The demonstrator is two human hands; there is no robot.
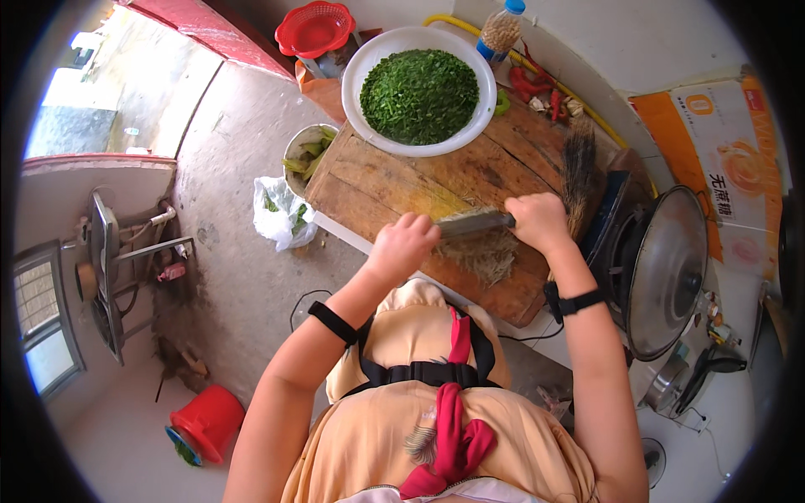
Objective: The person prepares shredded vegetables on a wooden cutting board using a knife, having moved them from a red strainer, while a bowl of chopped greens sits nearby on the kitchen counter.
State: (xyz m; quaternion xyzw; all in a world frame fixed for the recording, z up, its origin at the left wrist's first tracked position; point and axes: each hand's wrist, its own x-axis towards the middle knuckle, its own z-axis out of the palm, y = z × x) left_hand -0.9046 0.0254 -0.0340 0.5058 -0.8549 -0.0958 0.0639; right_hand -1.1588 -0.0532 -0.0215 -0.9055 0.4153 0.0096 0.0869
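Observation:
Over a worn wooden board (383, 182), a kitchen knife (471, 225) spans the gap between my two hands. My right hand (539, 220) grips its dark handle. Curled fingers of my left hand (405, 242) close around the far end of the blade, and they hide the tip. Pale, stringy fibrous material (487, 258) lies on the board under the blade, with more showing along the blade's upper edge. What exactly it is, I cannot tell.
A white basin (352, 113) of chopped greens (420, 94) sits at the board's far side. A brush-like whisk (577, 163), red peppers (531, 82) and a lidded wok (666, 276) are to the right. Left stand a bucket (295, 151) of leaves and a plastic bag (277, 220).

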